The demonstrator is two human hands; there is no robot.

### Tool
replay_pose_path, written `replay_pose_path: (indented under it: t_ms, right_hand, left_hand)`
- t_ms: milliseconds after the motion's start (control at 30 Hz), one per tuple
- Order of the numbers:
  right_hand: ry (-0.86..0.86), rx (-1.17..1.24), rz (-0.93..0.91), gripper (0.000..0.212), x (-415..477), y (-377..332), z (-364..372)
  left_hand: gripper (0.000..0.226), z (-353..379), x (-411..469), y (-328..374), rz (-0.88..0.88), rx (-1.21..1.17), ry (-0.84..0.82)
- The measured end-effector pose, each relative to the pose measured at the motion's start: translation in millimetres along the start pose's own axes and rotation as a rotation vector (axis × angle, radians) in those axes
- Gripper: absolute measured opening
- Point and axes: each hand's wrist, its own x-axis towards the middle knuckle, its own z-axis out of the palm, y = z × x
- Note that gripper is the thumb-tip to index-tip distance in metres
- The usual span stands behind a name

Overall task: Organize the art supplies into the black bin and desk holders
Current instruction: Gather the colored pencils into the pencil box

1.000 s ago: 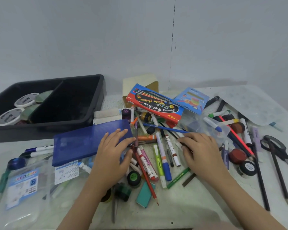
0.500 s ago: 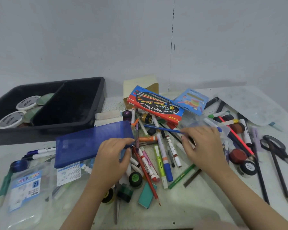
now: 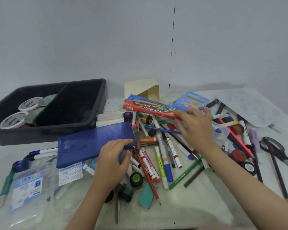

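A table (image 3: 198,205) strewn with art supplies: the black bin (image 3: 45,135) sits far left, the blue case (image 3: 93,143) just before it, its corner gripped by the left hand (image 3: 111,163) with curled fingers. The right hand (image 3: 196,130) pinches the red box (image 3: 150,108) by its end. Jars (image 3: 29,103) sit in the bin's left compartment; pens (image 3: 163,151) lie between the hands.

A craft desk; white table (image 3: 206,206) littered with markers (image 3: 164,156), scissors (image 3: 273,146); bare wall (image 3: 90,39).
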Motion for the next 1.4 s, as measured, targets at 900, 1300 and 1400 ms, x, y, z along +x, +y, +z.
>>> replay_pose_path:
  t_ms: [900, 1300, 1400]
  right_hand:
    - [-0.301, 0.450, 0.757, 0.043, 25, 28, 0]
    - [-0.239, 0.440, 0.486, 0.046, 37, 7, -10]
    - [-0.130, 0.584, 0.416, 0.038, 53, -11, -12]
  left_hand:
    - [0.050, -14, 156, -37, -0.107, 0.610, -0.387]
    - [0.030, -40, 197, -26, -0.151, -0.047, 0.040]
    - [0.028, -50, 210, -5, -0.076, -0.167, 0.120]
